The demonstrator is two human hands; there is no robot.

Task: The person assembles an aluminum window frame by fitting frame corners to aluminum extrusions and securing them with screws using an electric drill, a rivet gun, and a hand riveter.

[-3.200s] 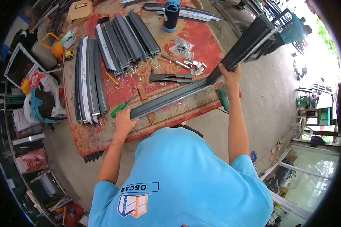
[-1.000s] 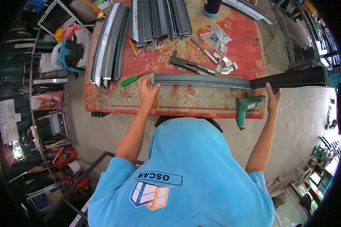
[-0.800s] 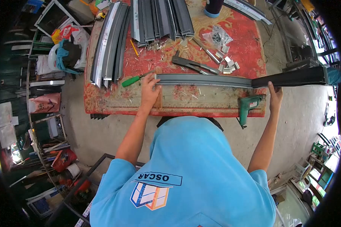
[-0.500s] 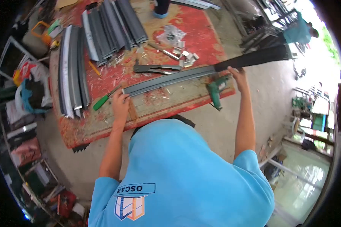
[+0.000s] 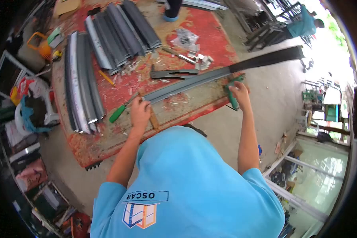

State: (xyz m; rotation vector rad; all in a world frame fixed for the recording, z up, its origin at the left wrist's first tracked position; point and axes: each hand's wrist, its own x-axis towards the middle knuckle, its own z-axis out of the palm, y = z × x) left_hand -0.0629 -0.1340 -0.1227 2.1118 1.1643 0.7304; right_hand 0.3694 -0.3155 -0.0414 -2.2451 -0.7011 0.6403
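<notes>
A long grey metal strip (image 5: 186, 84) lies slantwise over the near side of the red worktable (image 5: 214, 39), its dark far end (image 5: 265, 59) reaching past the table edge. At its left end, my left hand (image 5: 140, 113) is closed on it, beside a small wooden piece (image 5: 154, 119). My right hand (image 5: 240, 95) is off the strip, fingers bent but apart, over or against the green drill (image 5: 233, 99); contact is unclear. A green-handled screwdriver (image 5: 118, 113) lies left of my left hand. A dark riveter-like tool (image 5: 172, 74) rests behind the strip.
Stacked grey strips (image 5: 123, 35) and another bundle (image 5: 83, 79) cover the table's left part. Small metal pieces (image 5: 204, 61), a plastic bag (image 5: 185, 39) and a yellow pencil-like stick (image 5: 106, 77) lie nearby. A person (image 5: 303, 25) is at the upper right.
My right hand has let go of the strip and come down toward the drill. The view has shifted, so the table's things appear a little farther right; my left hand stays at the strip's left end.
</notes>
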